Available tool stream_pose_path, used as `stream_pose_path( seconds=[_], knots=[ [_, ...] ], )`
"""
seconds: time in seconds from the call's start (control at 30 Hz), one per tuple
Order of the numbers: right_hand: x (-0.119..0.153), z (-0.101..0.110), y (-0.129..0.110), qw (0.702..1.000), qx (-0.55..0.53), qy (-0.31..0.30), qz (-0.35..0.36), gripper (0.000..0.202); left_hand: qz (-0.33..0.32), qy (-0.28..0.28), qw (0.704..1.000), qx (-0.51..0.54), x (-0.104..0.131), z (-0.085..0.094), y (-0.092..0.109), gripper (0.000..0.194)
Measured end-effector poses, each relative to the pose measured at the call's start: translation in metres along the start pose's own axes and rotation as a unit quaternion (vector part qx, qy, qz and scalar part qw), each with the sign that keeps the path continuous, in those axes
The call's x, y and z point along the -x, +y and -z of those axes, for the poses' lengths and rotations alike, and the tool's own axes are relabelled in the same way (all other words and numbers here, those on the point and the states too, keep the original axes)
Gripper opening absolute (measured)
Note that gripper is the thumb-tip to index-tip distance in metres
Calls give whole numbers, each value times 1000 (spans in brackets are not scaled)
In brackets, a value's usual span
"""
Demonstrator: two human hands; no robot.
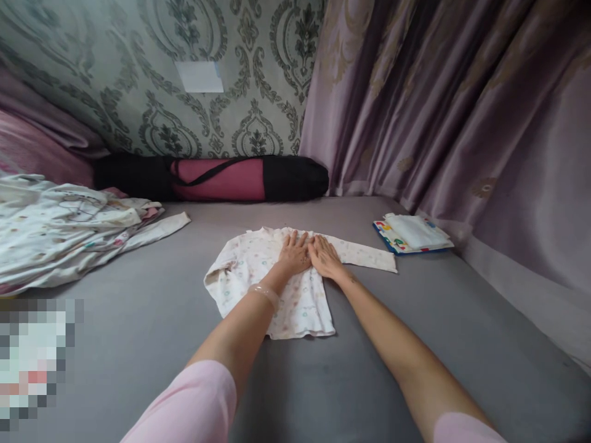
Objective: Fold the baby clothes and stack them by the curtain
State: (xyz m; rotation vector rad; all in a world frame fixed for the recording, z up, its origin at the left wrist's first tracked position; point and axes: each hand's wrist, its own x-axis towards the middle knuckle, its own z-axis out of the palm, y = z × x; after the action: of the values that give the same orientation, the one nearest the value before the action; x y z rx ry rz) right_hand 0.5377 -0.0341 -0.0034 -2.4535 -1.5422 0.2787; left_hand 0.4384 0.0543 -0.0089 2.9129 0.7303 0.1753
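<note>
A small white patterned shirt lies on the grey sheet. Its right sleeve stretches out flat to the right, while the left sleeve is bunched at the shirt's left side. My left hand rests palm down on the upper part of the shirt, fingers spread. Right beside it, my right hand lies flat where the shirt's body meets the right sleeve. Neither hand has fingers wrapped round the cloth.
Crumpled light clothes are heaped at the left. A black and dark pink long bag lies along the wall. At the right, a folded white cloth sits on a colourful flat item near the purple curtain.
</note>
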Motion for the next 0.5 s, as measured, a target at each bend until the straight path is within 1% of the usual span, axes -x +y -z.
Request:
stream_pose_path(
  seconds=[0.17,0.37,0.5],
  knots=[
    [17,11,35,995,57,5,-79,71,7,26,1000,13,-1,-4,1,75],
    [35,26,71,981,95,-9,-170,67,-1,20,1000,8,-2,-5,-1,78],
    [49,33,97,968,124,6,-216,66,1,15,1000,12,-2,-5,-1,78]
  ],
)
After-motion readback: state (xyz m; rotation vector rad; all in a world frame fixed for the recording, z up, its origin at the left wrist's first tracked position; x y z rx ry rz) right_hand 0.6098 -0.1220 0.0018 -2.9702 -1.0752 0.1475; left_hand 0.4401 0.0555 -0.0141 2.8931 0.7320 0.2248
